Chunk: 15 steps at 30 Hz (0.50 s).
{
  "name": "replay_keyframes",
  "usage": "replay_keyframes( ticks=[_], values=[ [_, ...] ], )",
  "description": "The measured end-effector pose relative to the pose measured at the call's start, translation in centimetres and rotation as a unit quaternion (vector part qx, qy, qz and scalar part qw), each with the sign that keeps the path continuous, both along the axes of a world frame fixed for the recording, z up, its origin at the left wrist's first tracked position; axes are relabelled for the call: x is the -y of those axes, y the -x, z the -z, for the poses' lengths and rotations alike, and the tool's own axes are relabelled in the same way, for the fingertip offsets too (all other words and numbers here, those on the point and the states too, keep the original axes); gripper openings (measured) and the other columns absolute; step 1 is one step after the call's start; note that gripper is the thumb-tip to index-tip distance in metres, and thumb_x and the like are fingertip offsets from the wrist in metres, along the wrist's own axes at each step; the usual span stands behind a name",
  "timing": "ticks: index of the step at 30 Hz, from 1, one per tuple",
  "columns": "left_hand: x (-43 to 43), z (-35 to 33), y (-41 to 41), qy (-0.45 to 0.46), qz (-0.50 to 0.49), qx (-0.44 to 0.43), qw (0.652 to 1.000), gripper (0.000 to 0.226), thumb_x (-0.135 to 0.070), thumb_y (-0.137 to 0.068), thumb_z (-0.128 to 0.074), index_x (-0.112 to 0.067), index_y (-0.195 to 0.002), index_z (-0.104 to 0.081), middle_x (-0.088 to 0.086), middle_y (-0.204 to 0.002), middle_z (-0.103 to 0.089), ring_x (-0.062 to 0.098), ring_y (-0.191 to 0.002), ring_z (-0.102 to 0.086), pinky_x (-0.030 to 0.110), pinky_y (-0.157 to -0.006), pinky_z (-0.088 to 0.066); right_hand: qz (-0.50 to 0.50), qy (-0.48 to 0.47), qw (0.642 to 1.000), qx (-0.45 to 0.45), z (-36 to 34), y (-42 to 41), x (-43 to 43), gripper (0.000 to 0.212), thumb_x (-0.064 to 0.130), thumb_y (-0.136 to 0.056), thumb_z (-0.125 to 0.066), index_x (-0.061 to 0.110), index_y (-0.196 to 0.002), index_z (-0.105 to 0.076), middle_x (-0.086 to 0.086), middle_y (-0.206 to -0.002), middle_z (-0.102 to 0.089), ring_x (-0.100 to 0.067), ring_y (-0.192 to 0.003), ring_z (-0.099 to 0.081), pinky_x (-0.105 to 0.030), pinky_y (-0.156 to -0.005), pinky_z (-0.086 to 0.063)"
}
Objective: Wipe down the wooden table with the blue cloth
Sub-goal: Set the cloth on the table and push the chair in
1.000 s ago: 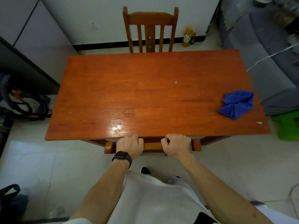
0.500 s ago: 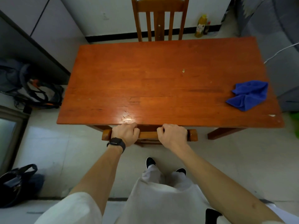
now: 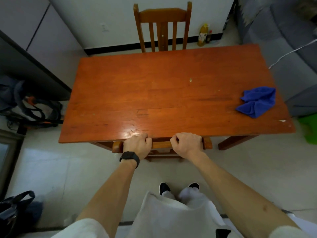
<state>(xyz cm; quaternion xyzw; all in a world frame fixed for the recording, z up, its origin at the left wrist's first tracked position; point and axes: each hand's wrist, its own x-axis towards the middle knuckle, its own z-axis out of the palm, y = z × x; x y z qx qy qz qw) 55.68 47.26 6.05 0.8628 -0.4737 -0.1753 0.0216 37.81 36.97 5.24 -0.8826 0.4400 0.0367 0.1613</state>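
Head view was directed down at the wooden table, a reddish-orange rectangular top with visible plank seams, small pale specks and a glare patch at the near edge. The blue cloth was seen crumpled and loosely folded near the right edge, toward the near right corner, with neither hand touching it. The left hand and the right hand were each curled closed over the top rail of a near chair pushed under the near edge. A black watch was worn on the left wrist. A second chair was placed at the far edge. Compared with the frame half a second earlier, the grips and the cloth were unchanged; only the framing was shifted, so that more of the far chair was shown.
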Motion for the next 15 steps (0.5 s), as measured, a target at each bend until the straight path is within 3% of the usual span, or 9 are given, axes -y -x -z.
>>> replay_keyframes(
  ticks=[4,6,8,11,13,15],
  values=[
    [0.2,-0.2,0.8,0.001,0.000,-0.026,1.000,0.029,-0.037,-0.094,-0.036,-0.022,-0.080,-0.057,-0.002,-0.064,-0.055,0.022,-0.061,-0.054,0.029,-0.056,-0.046,0.000,0.023,1.000,-0.005,-0.6,0.8,0.3,0.043,0.043,-0.096,-0.035,0.020,-0.062,-0.045,0.008,-0.059,-0.047,-0.014,-0.052,-0.046,-0.022,-0.047,-0.023],
    [0.1,-0.3,0.6,0.003,0.004,-0.032,0.999,0.028,-0.036,-0.093,-0.038,-0.022,-0.079,-0.058,-0.002,-0.064,-0.055,0.021,-0.060,-0.053,0.027,-0.052,-0.042,0.009,0.027,1.000,-0.006,-0.8,0.7,-0.1,0.044,0.042,-0.097,-0.036,0.020,-0.059,-0.041,0.009,-0.055,-0.040,-0.013,-0.049,-0.042,-0.022,-0.046,-0.020],
    [-0.2,-0.3,0.3,0.005,0.005,-0.035,0.999,0.027,-0.035,-0.093,-0.040,-0.022,-0.076,-0.057,-0.003,-0.062,-0.054,0.020,-0.058,-0.051,0.026,-0.049,-0.034,0.010,0.018,1.000,-0.007,-0.8,0.5,-0.5,0.044,0.042,-0.097,-0.035,0.020,-0.060,-0.040,0.009,-0.056,-0.040,-0.015,-0.052,-0.045,-0.023,-0.046,-0.021],
    [-0.5,-0.2,0.1,0.003,0.006,-0.040,0.999,0.030,-0.037,-0.092,-0.038,-0.021,-0.074,-0.055,-0.003,-0.061,-0.056,0.019,-0.056,-0.053,0.026,-0.050,-0.041,0.006,0.008,1.000,-0.006,-0.8,0.4,-0.8,0.046,0.044,-0.099,-0.030,0.020,-0.062,-0.043,0.008,-0.057,-0.041,-0.019,-0.056,-0.048,-0.026,-0.047,-0.021],
    [-0.3,-0.3,0.2,-0.012,0.004,-0.054,0.998,0.031,-0.038,-0.093,-0.037,-0.022,-0.074,-0.055,-0.002,-0.062,-0.057,0.020,-0.058,-0.055,0.028,-0.054,-0.047,0.005,-0.013,1.000,-0.015,-1.2,0.5,-0.7,0.051,0.048,-0.100,-0.024,0.021,-0.063,-0.046,0.007,-0.058,-0.048,-0.021,-0.060,-0.053,-0.028,-0.054,-0.034],
    [-0.1,-0.6,0.5,-0.030,0.003,-0.057,0.998,0.030,-0.037,-0.094,-0.035,-0.022,-0.077,-0.056,-0.001,-0.070,-0.060,0.023,-0.066,-0.058,0.031,-0.060,-0.047,-0.003,-0.061,0.998,-0.032,-1.6,0.9,-0.7,0.056,0.052,-0.101,-0.019,0.022,-0.076,-0.059,0.001,-0.077,-0.063,-0.024,-0.080,-0.061,-0.037,-0.077,-0.045]
  ],
)
